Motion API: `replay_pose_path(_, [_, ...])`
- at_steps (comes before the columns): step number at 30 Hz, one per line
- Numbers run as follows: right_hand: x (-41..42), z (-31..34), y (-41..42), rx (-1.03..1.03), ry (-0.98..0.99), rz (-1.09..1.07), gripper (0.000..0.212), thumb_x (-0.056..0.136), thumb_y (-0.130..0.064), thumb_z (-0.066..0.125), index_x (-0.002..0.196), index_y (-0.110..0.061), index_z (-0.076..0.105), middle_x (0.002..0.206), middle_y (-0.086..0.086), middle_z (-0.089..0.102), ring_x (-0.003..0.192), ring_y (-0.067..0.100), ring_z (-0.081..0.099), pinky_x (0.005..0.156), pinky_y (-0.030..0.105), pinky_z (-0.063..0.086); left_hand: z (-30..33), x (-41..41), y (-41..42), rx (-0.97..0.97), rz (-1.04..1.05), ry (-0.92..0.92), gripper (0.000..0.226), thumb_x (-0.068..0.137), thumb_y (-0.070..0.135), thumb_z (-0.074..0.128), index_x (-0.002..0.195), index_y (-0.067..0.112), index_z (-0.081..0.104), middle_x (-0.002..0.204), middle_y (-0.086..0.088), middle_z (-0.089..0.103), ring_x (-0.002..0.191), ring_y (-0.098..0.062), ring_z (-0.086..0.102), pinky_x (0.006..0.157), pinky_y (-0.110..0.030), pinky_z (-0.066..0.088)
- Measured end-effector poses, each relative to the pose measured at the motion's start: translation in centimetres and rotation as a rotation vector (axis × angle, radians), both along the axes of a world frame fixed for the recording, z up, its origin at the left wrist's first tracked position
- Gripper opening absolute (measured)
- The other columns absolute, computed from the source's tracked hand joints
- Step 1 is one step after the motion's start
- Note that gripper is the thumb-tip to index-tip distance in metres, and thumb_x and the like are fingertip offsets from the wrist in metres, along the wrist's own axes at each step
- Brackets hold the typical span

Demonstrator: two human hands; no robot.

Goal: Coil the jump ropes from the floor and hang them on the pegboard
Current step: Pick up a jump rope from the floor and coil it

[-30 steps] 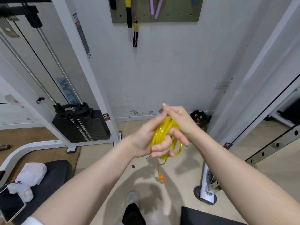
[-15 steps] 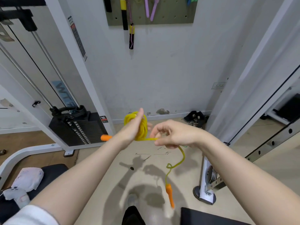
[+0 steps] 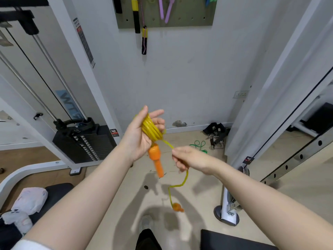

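Left hand [image 3: 142, 139] w/ yellow jump rope [image 3: 153, 129] coiling round its fingers, grip clamping coil, orange handle [image 3: 157, 159] hanging below, right hand [image 3: 187, 159] grip pinching loose rope end, 2nd handle [image 3: 177, 207] dangling, pegboard [image 3: 189, 18] above.

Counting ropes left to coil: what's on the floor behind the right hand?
A green rope lies loose on the floor beyond the right hand; the hand covers its near end.

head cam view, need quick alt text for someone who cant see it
A person's left hand holds a yellow jump rope wound in coils around its fingers, one orange handle hanging below, while the right hand pinches the loose end, whose other orange handle dangles above the gym floor. Ahead, a wall pegboard already holds other ropes, and a green rope lies on the floor.
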State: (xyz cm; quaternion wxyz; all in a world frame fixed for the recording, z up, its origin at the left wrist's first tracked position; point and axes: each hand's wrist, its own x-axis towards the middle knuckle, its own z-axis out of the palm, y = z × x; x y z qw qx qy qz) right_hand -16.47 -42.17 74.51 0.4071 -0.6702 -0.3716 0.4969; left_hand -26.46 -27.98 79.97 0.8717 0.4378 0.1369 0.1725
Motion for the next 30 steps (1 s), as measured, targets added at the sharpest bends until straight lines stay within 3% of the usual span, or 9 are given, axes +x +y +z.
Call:
replay_pose_path(2, [-1.1, 0.6, -0.3, -0.177, 0.004, 0.173, 0.017, 0.100, -0.024, 0.037, 0.093, -0.017, 0.051, 0.048, -0.006, 0.048, 0.034, 0.005, 0.038, 0.041, 0.018, 0.039, -1.9, 0.6, 0.8, 0.011, 0.195, 0.117, 0.025, 0.097, 0.030, 0.043, 0.097, 0.007, 0.052, 0.067, -0.005, 0.071, 0.060, -0.011, 0.068, 0.063, -0.022, 0.054])
replay_pose_path(4, [-1.6, 2.3, -0.3, -0.273, -0.031, 0.355, 0.018, 0.098, -0.022, 0.045, 0.114, -0.022, 0.050, 0.058, -0.001, 0.049, 0.033, 0.005, 0.041, 0.038, 0.017, 0.040, -3.6, 0.3, 0.8, 0.309, 0.186, 0.326, 0.019, 0.097, 0.024, 0.045, 0.084, 0.012, 0.053, 0.075, -0.001, 0.071, 0.064, -0.005, 0.068, 0.070, -0.025, 0.050])
replay_pose_path(7, [-1.0, 5.6, 0.4, -0.137, -0.334, 0.427, 0.018, 0.092, -0.018, 0.056, 0.109, -0.011, 0.061, 0.051, -0.009, 0.046, 0.032, 0.003, 0.040, 0.036, 0.016, 0.038, -5.1, -1.1, -0.2, 0.733, 0.004, 0.551, 0.039, 0.098, 0.031, 0.042, 0.066, 0.009, 0.050, 0.047, 0.006, 0.061, 0.043, -0.001, 0.055, 0.056, -0.020, 0.042])
replay_pose_path(9, [0.3, 7.2, 0.8, 0.015, -0.466, 0.288, 0.010, 0.088, -0.020, 0.062, 0.088, -0.011, 0.066, 0.043, -0.011, 0.043, 0.035, 0.003, 0.035, 0.037, 0.017, 0.033, -4.8, -1.7, -0.6, 0.618, -0.241, 0.639, 0.064, 0.095, 0.056, 0.019, 0.079, 0.004, 0.052, 0.045, -0.003, 0.059, 0.039, -0.012, 0.052, 0.044, -0.018, 0.038])
replay_pose_path(12, [2.2, 7.0, 1.3, 0.155, -0.412, 0.049, 0.012, 0.082, -0.020, 0.070, 0.072, -0.014, 0.065, 0.042, -0.012, 0.040, 0.041, 0.004, 0.030, 0.039, 0.021, 0.028, -4.3, -2.1, -0.5, 0.423, -0.631, 0.648, 0.111, 0.073, 0.081, -0.002, 0.103, -0.003, 0.063, 0.043, -0.012, 0.053, 0.040, -0.022, 0.049, 0.054, -0.028, 0.041])
replay_pose_path(17, [2.4, 2.9, 1.8, 0.242, -0.299, -0.146, 0.024, 0.083, -0.023, 0.068, 0.061, -0.019, 0.058, 0.059, 0.005, 0.043, 0.051, 0.006, 0.038, 0.046, 0.020, 0.038, -2.1, -2.3, -0.7, -0.045, -1.110, 0.008, 0.100, 0.081, 0.076, 0.027, 0.116, -0.012, 0.056, 0.035, -0.005, 0.039, 0.032, -0.017, 0.037, 0.068, -0.021, 0.049])
replay_pose_path(20, [1.8, 0.5, 1.3, 0.195, -0.183, -0.206, 0.040, 0.093, -0.025, 0.055, 0.053, -0.022, 0.054, 0.053, -0.003, 0.044, 0.048, 0.006, 0.040, 0.052, 0.024, 0.041, -1.1, -2.3, -0.5, -0.290, -0.878, -0.245, 0.077, 0.093, 0.052, 0.039, 0.125, -0.018, 0.043, 0.045, -0.013, 0.046, 0.037, -0.025, 0.039, 0.080, -0.027, 0.050])
replay_pose_path(24, [0.2, -0.3, 0.4, 0.030, -0.023, -0.001, 0.030, 0.098, -0.026, 0.044, 0.076, -0.012, 0.059, 0.051, -0.003, 0.040, 0.042, 0.007, 0.038, 0.053, 0.025, 0.045, -1.1, -1.2, 0.0, -0.091, -0.082, 0.141, 0.065, 0.090, 0.054, 0.038, 0.110, -0.003, 0.061, 0.074, -0.010, 0.072, 0.044, -0.010, 0.056, 0.057, -0.020, 0.052])
replay_pose_path(30, [-2.3, 3.1, 1.5, -0.242, -0.353, 0.352, 0.032, 0.090, -0.025, 0.059, 0.110, 0.001, 0.056, 0.048, 0.000, 0.046, 0.033, 0.007, 0.039, 0.038, 0.017, 0.042, -3.5, 0.5, -2.4, 0.176, 0.085, 0.353, 0.034, 0.099, 0.032, 0.037, 0.121, 0.007, 0.041, 0.118, -0.019, 0.059, 0.100, -0.024, 0.063, 0.079, -0.031, 0.053])
